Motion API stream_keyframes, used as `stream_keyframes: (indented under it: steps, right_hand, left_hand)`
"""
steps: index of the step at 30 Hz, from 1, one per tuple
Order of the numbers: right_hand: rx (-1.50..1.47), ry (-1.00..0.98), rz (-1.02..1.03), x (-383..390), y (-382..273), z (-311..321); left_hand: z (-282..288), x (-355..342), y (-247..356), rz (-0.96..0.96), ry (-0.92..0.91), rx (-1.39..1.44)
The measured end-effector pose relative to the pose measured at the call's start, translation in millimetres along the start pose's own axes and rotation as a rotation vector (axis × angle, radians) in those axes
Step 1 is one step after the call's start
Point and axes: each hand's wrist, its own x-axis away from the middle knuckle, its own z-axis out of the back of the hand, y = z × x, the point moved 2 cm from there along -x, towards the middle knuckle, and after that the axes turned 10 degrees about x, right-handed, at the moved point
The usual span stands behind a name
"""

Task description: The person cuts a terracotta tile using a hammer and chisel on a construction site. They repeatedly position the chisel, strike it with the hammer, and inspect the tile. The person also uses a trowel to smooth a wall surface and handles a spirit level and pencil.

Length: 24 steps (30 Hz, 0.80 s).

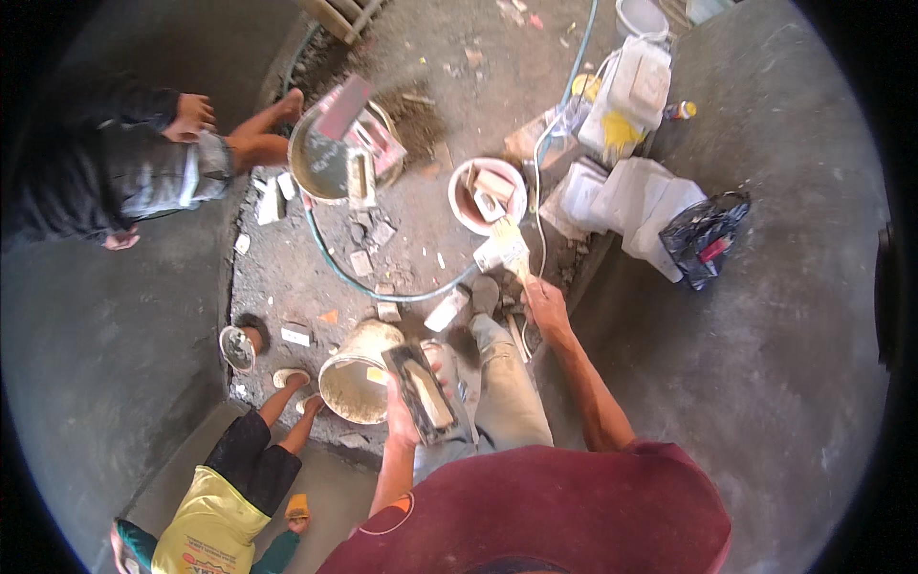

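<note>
A plastering float, a dark rectangular plate with a pale worn handle facing up, is gripped along its edge by my left hand. My right hand is closed round the handle of a wide pale-bristled brush. The brush head is by the near rim of a round whitish basin with block-like tools in it; whether they touch I cannot tell. Left of the float, a mortar-stained bucket leans with its mouth toward me.
A water-filled bucket with floats across it stands upper left, near a person's leg. Another person in a yellow shirt is lower left. A green hose crosses rubble-strewn ground. White containers and a black bag lie right.
</note>
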Motion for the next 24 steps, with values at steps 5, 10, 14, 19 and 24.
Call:
stream_keyframes:
  steps: [5,10,14,19,24]
  right_hand:
    - [-0.366,-0.086,0.088,59.1,-114.5,1.2]
    - [-0.266,0.005,0.223,69.1,-212.9,4.6]
    - [-0.151,-0.024,0.396,39.1,-281.6,-21.0]
    - [-0.593,0.047,0.227,-21.5,-392.1,-53.5]
    - [-0.408,0.154,0.440,-99.0,-501.7,-21.2]
  left_hand:
    - [-112.1,17.0,58.5,-0.131,-0.312,0.024]
    - [-196.9,21.9,101.0,-0.064,-0.633,0.029]
    - [-256.5,-17.8,138.4,0.120,-0.712,-0.013]
    - [-376.8,-76.5,209.8,0.230,-0.857,-0.159]
    - [-468.6,-79.6,298.6,0.155,-1.016,0.036]
